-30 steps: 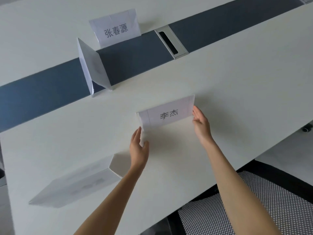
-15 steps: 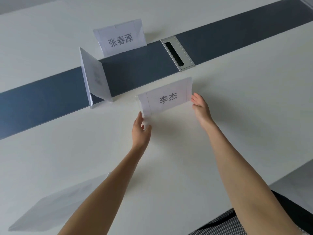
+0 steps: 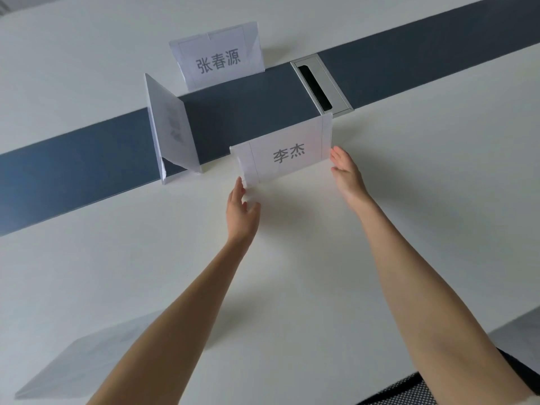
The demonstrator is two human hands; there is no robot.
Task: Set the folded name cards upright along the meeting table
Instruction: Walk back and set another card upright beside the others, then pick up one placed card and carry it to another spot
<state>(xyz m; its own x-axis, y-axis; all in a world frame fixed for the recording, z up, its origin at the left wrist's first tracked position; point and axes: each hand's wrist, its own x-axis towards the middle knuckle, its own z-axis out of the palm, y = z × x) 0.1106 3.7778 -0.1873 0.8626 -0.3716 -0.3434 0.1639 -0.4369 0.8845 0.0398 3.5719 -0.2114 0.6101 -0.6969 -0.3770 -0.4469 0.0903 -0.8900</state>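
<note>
A white folded name card with two grey characters point(image 3: 287, 153) stands upright at the near edge of the table's dark blue strip point(image 3: 73, 176). My left hand point(image 3: 242, 213) is at its lower left corner, fingers straight and fingertips touching the paper. My right hand point(image 3: 347, 173) lies flat against its right end, fingers extended. Neither hand is closed around it. A second card with three characters point(image 3: 219, 58) stands beyond the strip, facing me. A third card point(image 3: 172, 133) stands on the strip, turned sideways. A fourth card point(image 3: 87, 361) sits at the near left, partly hidden by my left forearm.
A silver cable port point(image 3: 321, 83) with a dark slot is set in the strip just behind the right end of the flanked card. The white table point(image 3: 438, 200) extends to the right. A mesh chair back point(image 3: 409, 390) shows at the bottom right.
Both hands slid the two-character card away from me until it reached the blue strip. My view has moved forward with it, so the near-left card sits lower in the frame.
</note>
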